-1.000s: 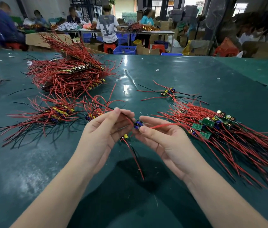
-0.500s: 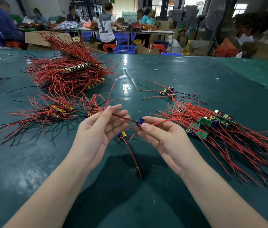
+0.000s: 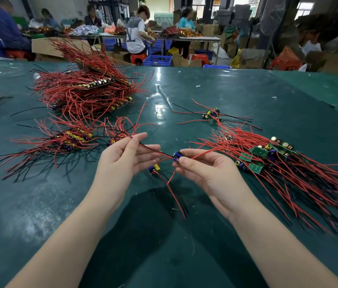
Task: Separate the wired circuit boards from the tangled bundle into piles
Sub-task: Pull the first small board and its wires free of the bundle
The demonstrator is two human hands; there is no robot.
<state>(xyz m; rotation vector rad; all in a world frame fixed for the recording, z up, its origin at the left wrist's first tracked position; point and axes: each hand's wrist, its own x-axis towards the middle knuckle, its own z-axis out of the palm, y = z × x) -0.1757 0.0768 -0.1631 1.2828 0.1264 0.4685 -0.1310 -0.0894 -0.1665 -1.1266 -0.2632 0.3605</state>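
**Two boards being drawn apart, wires nearly free**

Right hand (image 3: 207, 173) pinching a small board with a blue capacitor (image 3: 177, 156) at fingertip and thumb, red lead trailing off to its right. Left hand (image 3: 125, 159) raised just across from it, thumb and forefinger nipping the black wire (image 3: 149, 147) that runs to that board, remaining fingers loosely extended. Hanging between and below both hands, a second board with a yellow-and-blue capacitor (image 3: 154, 169), its red and black leads drooping toward the table (image 3: 39, 215).

Compared with a second ago: hands now farther apart, wire between them stretched longer, second board dropped clear of the left palm. Probably means the two boards are almost untangled and ready for sorting.

Just right of the right hand, the sorted pile of green boards (image 3: 267, 156), wires fanned away and toward the body. Beyond the left hand, a smaller tangled clump (image 3: 70, 138); farther off, the big tangled bundle (image 3: 85, 88). Ahead of the right hand, a few loose boards (image 3: 211, 114). Bare green surface under the forearms and between the piles, plenty of room for laying a board down either side. Table's far edge well off.
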